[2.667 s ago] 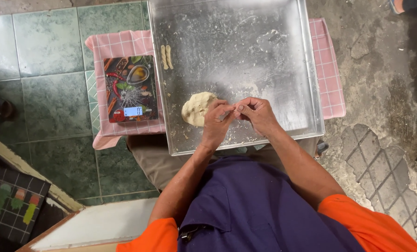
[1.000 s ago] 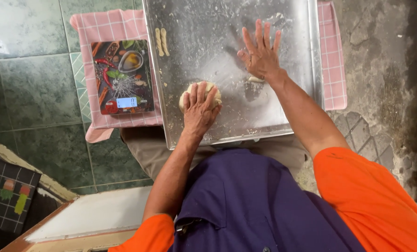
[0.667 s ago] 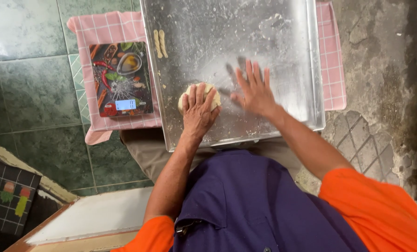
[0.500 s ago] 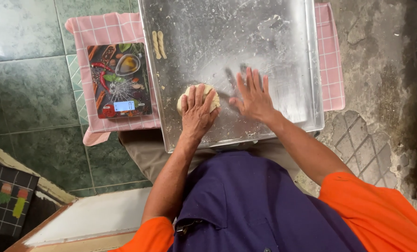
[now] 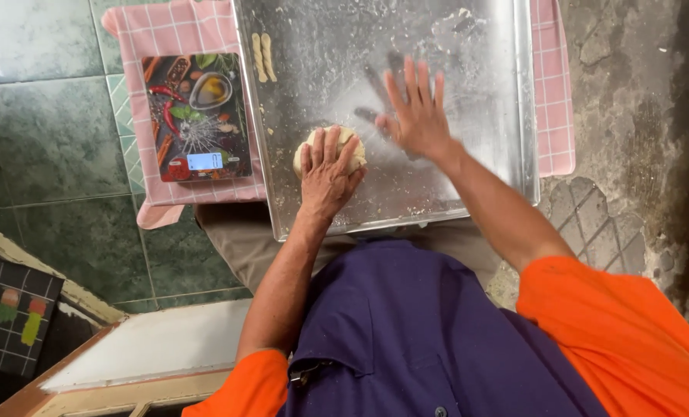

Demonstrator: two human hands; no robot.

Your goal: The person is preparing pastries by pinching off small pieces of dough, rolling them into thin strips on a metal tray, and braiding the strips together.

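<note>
A pale ball of dough (image 5: 313, 145) lies near the front of a floured metal tray (image 5: 483, 62). My left hand (image 5: 327, 174) rests palm-down on top of the dough, fingers curled over it. My right hand (image 5: 415, 116) lies flat on the tray just right of the dough, fingers spread, with nothing under it but flour. Two thin twisted strips of dough (image 5: 264, 57) lie side by side at the tray's far left.
A kitchen scale (image 5: 196, 117) with a colourful printed top sits left of the tray on a pink checked cloth (image 5: 198, 23). Green floor tiles (image 5: 51, 131) lie to the left, rough concrete (image 5: 638, 116) to the right. A white board (image 5: 151, 344) lies near my left elbow.
My left hand has gone from pinching dough with the right to pressing down on the ball. My right hand has slid across the floured tray from far right toward the dough.
</note>
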